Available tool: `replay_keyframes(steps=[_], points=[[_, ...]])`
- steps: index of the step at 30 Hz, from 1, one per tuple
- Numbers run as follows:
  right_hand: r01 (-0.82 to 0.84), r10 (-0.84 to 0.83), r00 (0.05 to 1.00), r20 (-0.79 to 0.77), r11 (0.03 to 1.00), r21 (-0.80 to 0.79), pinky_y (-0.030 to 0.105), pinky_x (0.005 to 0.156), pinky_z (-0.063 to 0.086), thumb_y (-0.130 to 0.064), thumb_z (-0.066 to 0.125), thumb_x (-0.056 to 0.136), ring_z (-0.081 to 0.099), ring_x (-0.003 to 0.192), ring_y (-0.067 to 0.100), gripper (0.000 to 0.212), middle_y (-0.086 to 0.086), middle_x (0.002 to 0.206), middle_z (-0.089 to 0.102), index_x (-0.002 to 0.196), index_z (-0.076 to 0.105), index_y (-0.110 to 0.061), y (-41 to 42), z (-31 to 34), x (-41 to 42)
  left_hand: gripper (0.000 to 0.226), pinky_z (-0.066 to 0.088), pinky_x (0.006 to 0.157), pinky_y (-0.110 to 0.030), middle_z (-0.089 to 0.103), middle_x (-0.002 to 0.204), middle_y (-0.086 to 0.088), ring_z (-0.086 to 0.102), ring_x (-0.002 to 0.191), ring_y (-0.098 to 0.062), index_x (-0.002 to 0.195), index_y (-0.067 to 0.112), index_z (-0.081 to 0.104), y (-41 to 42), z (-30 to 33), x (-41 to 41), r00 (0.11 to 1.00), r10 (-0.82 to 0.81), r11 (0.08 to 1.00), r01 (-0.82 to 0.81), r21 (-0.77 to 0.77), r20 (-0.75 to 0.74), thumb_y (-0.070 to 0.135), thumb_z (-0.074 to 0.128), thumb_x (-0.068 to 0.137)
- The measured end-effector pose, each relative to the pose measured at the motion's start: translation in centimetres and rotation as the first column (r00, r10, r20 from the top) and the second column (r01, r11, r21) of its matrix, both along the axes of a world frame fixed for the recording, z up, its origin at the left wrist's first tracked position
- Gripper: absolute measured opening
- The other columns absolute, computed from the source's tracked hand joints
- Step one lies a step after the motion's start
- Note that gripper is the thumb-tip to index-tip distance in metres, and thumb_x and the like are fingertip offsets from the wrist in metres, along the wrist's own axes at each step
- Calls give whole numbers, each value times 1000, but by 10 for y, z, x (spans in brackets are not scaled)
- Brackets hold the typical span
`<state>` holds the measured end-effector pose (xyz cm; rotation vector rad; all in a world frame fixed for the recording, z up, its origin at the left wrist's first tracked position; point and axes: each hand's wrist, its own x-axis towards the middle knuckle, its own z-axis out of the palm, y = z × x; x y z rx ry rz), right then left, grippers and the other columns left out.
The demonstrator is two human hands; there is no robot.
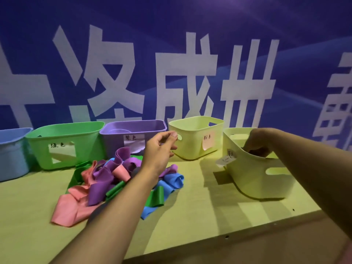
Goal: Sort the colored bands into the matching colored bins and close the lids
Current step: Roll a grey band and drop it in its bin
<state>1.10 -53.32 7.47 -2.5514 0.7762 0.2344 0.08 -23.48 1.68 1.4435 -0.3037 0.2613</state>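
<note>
A tangled pile of bands in pink, purple, green and blue lies on the table in front of the bins. My left hand hovers above the pile's far side with loosely curled fingers and nothing visible in them. My right hand reaches down into the tilted pale yellow bin at the right. Its fingertips are hidden behind the bin's wall, next to something dark. In a row at the back stand a blue bin, a green bin, a purple bin and a second pale yellow bin, each with a paper label.
The yellow-green table has its front edge close to me at the lower right. A blue wall banner with large white characters rises right behind the bins. No lids show.
</note>
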Motion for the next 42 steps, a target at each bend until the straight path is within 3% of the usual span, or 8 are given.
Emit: replay_keyframes(steps=[6,10,14,21,25,29,35,42], points=[[-16,17,1000,2,999,-42,37,91,53,-16,73,94,64,99,27,36,14,102,65,122,60,2,3,-15,1,16,55,67,-18,72,100,-4,64,77,-8,115,15,69,22,-9,5,999,42,998,-42,49,-7,21,60,103],[10,26,881,473,997,-73,30,57,51,-26,72,95,66,73,24,28,14,87,68,98,65,0,14,3,6,12,55,69,-21,74,104,-2,66,78,-6,110,19,69,56,-11,16,990,141,984,-141,104,10,24,61,102],[-170,134,676,724,985,-24,39,75,59,-34,70,96,69,82,22,32,7,89,70,107,72,-5,72,21,9,8,52,65,-19,73,98,-3,66,78,-11,105,18,69,89,-11,28,974,227,969,-227,91,13,22,62,102],[-584,552,663,505,804,-112,24,57,45,-36,73,94,65,71,12,19,-3,77,70,86,72,-18,199,-22,16,7,53,62,-19,72,87,-2,64,70,-9,100,17,70,130,-28,27,961,276,950,-275,146,12,13,65,100],[-590,568,750,339,806,-45,32,68,55,-38,68,97,67,77,21,32,7,92,73,104,73,-7,224,-73,43,14,57,64,-28,72,80,-7,64,69,-19,91,18,72,134,-49,22,985,172,950,-157,271,-32,5,68,96],[-525,510,785,351,849,-59,37,79,50,-37,66,98,66,93,32,33,15,106,72,111,68,-7,227,-105,56,11,62,83,-36,74,78,10,68,74,-12,91,25,75,133,-62,20,988,154,905,-140,402,-4,14,75,92],[-471,445,791,420,881,-46,35,71,53,-32,78,89,69,77,28,21,11,83,74,83,74,-12,225,-111,66,11,58,96,-42,76,93,9,72,87,-10,98,27,74,135,-64,22,984,177,877,-156,454,-2,19,78,90],[-508,439,589,679,854,-112,34,65,54,-26,76,92,69,68,26,15,8,78,76,90,82,-12,226,-60,54,32,56,98,-46,71,112,4,71,97,-20,119,23,66,132,-62,23,976,217,866,-186,464,-13,27,78,90]])
